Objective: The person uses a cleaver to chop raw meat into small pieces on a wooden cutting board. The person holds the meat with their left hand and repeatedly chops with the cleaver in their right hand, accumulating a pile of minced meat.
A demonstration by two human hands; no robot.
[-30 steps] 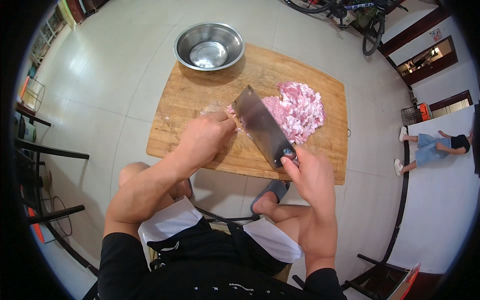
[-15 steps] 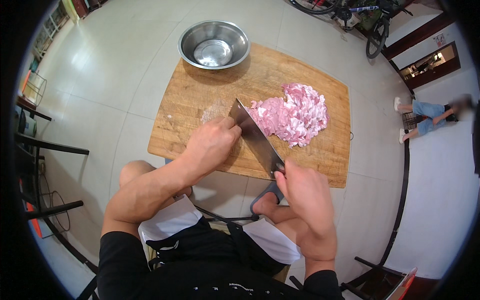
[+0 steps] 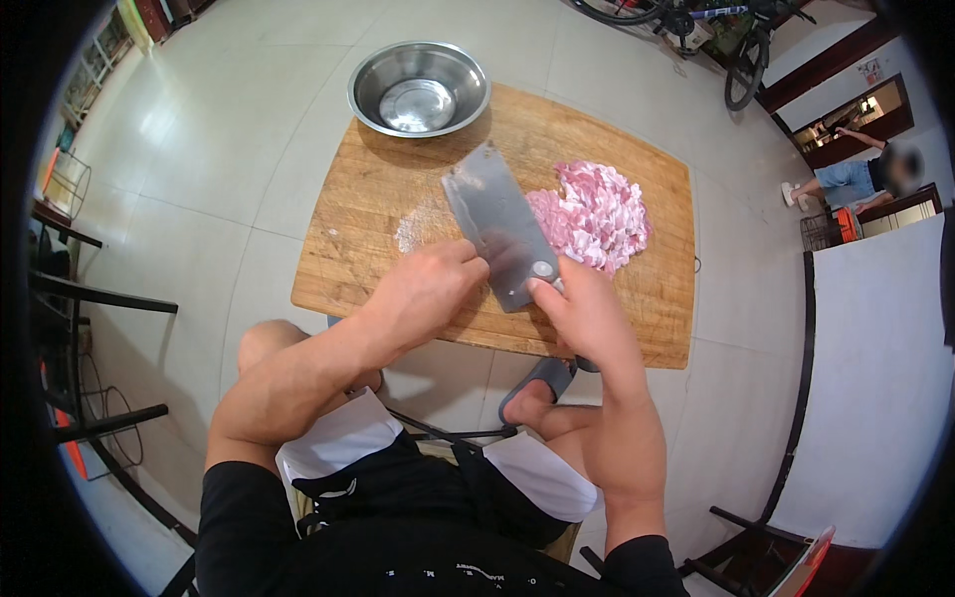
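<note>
Left fingers [image 3: 470, 263] curl beside the cleaver [image 3: 496, 217] gripped in the right hand [image 3: 594, 312].

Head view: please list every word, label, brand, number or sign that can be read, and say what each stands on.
Black shirt: small white lettering across the front, not copied out here.
Bicycle frame: marks too small to read.
Wall picture: too small to make out any text.
Cleaver: pale round mark near the handle, nothing legible.
Steel bowl: no lettering visible.
</note>
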